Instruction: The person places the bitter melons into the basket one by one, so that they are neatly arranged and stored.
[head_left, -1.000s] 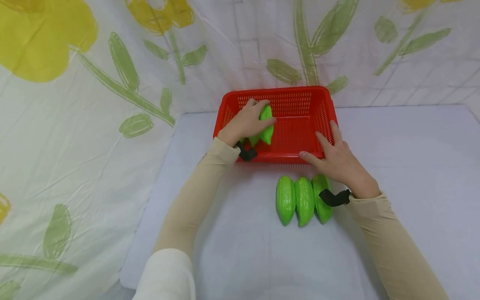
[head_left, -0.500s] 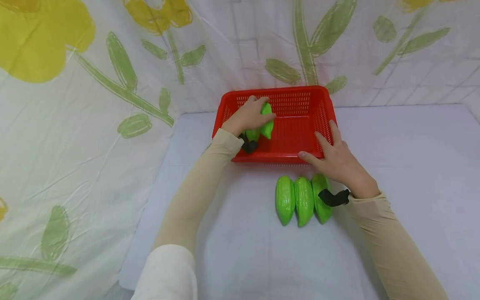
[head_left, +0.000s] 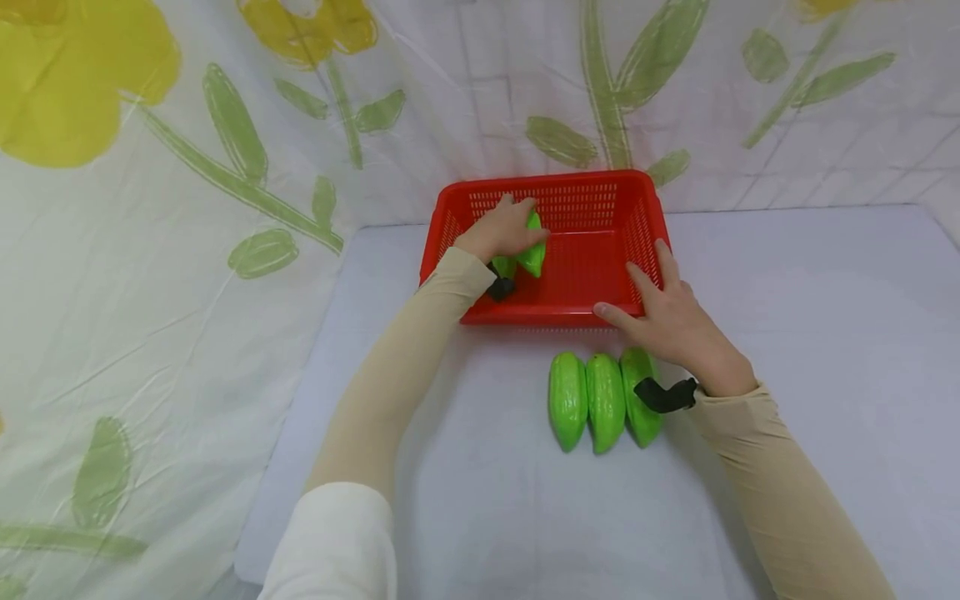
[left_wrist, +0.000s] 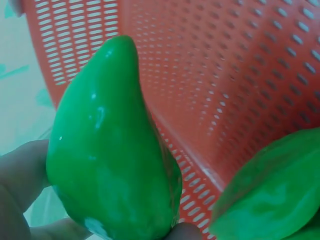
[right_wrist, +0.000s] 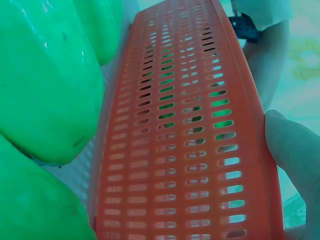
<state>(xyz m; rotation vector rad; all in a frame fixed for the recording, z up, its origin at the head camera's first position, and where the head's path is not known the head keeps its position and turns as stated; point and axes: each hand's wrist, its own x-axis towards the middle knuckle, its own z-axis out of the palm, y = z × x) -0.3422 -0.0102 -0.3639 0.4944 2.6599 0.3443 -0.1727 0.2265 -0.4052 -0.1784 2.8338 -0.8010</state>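
In the head view my left hand [head_left: 501,231] holds a glossy green, pointed, ridged fruit [head_left: 532,260] inside the red basket [head_left: 570,315]. The left wrist view shows this green fruit [left_wrist: 112,145] large, with fingertips at its lower sides. Another green fruit [head_left: 504,267] lies in the left part of the basket, partly hidden by my hand and wrist. My right hand [head_left: 671,321] holds the basket's front right corner, its thumb on the front rim and its fingers spread at the right wall. Three similar green fruits [head_left: 606,404] lie side by side before the basket, nearest my right wrist.
The basket stands at the back of a pale covered table [head_left: 480,500], close to a flower-printed white curtain [head_left: 420,50]. Its walls are perforated. A black wrist mount [head_left: 665,395] on my right wrist overlaps the rightmost loose fruit.
My left hand rises slightly with the fruit, then stays almost in place, while the left forearm shifts a little right. My right hand and the three loose fruits stay put.
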